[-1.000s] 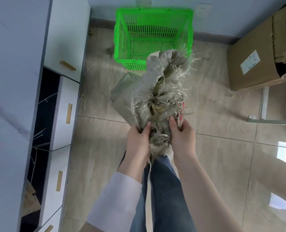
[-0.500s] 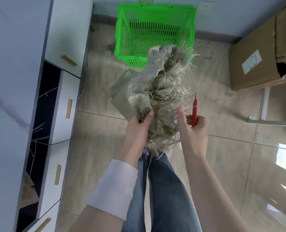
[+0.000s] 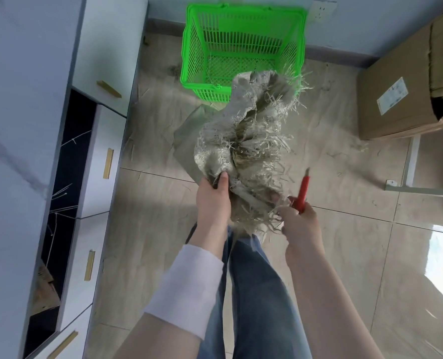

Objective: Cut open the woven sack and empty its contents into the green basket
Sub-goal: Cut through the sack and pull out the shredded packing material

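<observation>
Frayed grey woven sack (image 3: 243,141) clenched in left hand (image 3: 212,200), slim red cutter (image 3: 303,190) in right hand (image 3: 300,221) fist, green lattice plastic basket (image 3: 189,47) beyond.

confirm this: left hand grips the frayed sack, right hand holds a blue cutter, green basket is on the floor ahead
Not quite: the cutter is red, not blue. The head view shows the left hand gripping the frayed sack, the right hand holding the red cutter, and the green basket on the floor ahead.
</observation>
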